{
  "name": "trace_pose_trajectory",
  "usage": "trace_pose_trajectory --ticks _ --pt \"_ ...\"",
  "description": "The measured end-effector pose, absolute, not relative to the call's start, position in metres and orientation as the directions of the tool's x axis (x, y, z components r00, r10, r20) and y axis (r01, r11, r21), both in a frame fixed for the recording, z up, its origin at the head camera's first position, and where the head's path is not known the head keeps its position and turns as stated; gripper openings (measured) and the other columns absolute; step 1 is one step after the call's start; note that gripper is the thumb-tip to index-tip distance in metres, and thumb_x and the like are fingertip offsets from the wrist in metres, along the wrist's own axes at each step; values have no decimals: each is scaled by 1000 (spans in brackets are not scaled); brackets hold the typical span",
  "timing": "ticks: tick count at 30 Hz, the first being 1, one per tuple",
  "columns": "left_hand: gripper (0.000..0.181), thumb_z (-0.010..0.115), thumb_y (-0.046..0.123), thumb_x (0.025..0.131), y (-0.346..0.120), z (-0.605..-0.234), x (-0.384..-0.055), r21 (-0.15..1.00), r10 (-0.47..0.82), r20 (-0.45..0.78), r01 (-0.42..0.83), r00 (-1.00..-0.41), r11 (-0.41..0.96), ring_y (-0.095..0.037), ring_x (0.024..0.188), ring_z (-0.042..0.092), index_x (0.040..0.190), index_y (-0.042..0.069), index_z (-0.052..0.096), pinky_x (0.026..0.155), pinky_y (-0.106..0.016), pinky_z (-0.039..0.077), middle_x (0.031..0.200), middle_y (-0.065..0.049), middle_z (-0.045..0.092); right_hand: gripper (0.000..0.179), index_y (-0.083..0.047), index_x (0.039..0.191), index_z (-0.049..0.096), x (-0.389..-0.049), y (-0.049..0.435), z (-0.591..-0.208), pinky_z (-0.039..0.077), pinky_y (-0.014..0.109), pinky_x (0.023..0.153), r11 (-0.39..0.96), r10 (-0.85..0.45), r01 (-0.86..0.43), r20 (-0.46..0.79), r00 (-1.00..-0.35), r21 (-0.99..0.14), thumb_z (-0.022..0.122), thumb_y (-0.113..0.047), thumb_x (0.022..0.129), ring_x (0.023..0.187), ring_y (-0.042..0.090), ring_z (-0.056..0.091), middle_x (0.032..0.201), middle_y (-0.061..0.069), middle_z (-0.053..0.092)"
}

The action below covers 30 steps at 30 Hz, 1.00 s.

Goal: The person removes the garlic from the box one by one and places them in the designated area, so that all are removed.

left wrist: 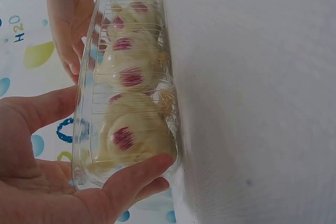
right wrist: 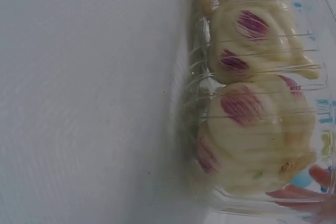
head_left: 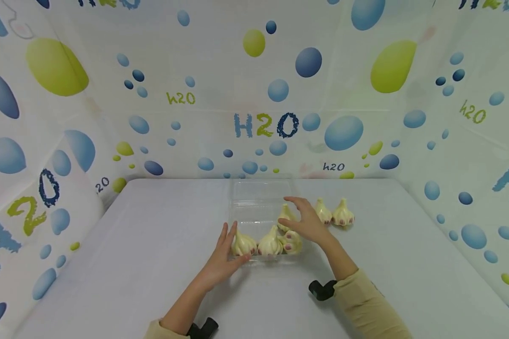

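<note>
A clear plastic clamshell box [head_left: 260, 213] lies with its lid folded back. Three garlic bulbs stand along its front, among them a left one [head_left: 243, 245] and a middle one [head_left: 270, 243]. Behind them, at the right, is another garlic bulb [head_left: 285, 213]. My left hand [head_left: 221, 261] rests at the box's left front corner, fingers along the side and thumb at the front wall [left wrist: 126, 85]. My right hand [head_left: 308, 225] is spread over the box's right side, thumb and fingers apart about the rear bulb. In the right wrist view, its fingers [right wrist: 310, 198] show beyond the box's end.
Two more garlic bulbs [head_left: 343, 214] stand on the white table [head_left: 169, 221] to the right of the box, behind my right hand. A sheet [head_left: 212, 70] printed with blue and green drops hangs at the back and sides. Black wrist mounts [head_left: 322, 290] sit below both hands.
</note>
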State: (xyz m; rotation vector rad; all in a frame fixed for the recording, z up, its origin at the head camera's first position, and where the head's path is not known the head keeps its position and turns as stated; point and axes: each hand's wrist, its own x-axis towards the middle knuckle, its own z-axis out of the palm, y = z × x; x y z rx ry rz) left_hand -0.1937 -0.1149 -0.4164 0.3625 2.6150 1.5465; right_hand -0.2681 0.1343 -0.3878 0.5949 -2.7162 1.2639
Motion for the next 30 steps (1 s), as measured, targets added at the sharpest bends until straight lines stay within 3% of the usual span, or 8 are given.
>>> trace_pose_trajectory --ticks 9,21,30 --pt "85 65 24 84 -115 -417 -194 866 246 52 167 -968 471 -43 134 3 148 12 10 97 -66 18 150 -20 -5 66 -2 136 39 -269 127 -390 33 55 96 642 -300 -343 187 -936 -686 67 -29 83 124 39 35 136 21 38" --pt "85 65 24 84 -115 -418 -194 866 243 51 164 -969 473 -43 135 3 148 14 11 98 -65 18 150 -21 -5 69 -5 138 35 -275 122 -398 37 54 91 679 -286 -316 158 -945 -662 67 -29 83 117 41 42 130 24 44" --pt "85 65 25 84 -116 -417 -194 865 243 49 163 -969 475 -44 134 4 148 16 10 97 -66 18 151 -19 -5 61 -2 136 40 -278 121 -399 33 52 97 668 -298 -326 161 -941 -669 63 -27 86 123 40 38 133 22 43"
